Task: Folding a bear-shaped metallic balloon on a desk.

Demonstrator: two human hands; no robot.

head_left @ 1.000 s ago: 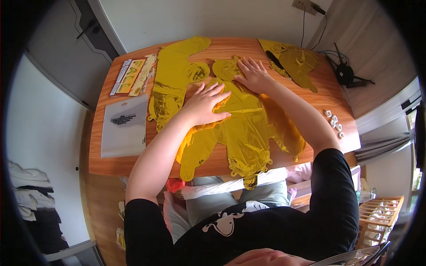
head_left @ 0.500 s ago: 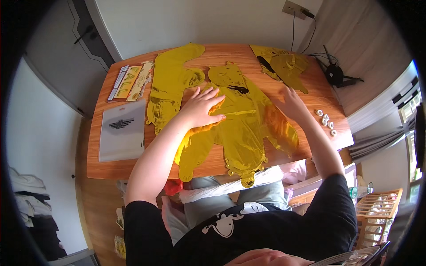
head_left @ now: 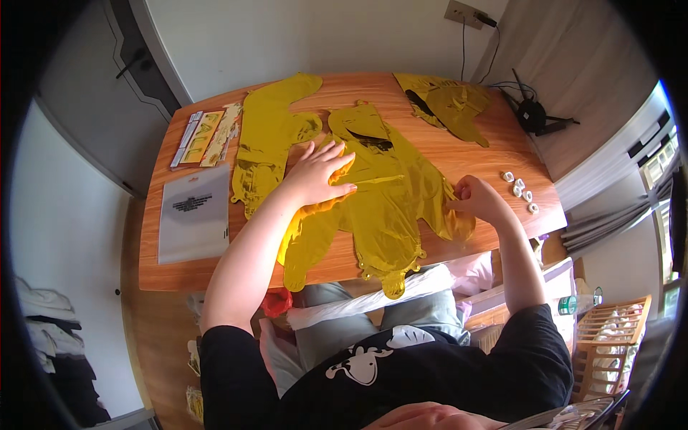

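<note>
A deflated gold foil balloon lies flat and wrinkled across the middle of the table, its lobed ends reaching the near edge. My left hand is spread on its left part, palm down, fingers apart. At the balloon's right side my right hand pinches the foil edge between thumb and fingers. A second flat gold foil balloon lies to the left, close to my left fingertips. Another gold foil piece, partly folded, rests at the far right.
The wooden table carries a clear plastic sleeve and colourful printed packets on the left. Several small white tape rolls sit on the right. A black router with cables stands at the far right corner.
My right hand has come down and nearer, from hovering open over the right side to pinching the balloon's edge. My left hand stays spread on the foil.
</note>
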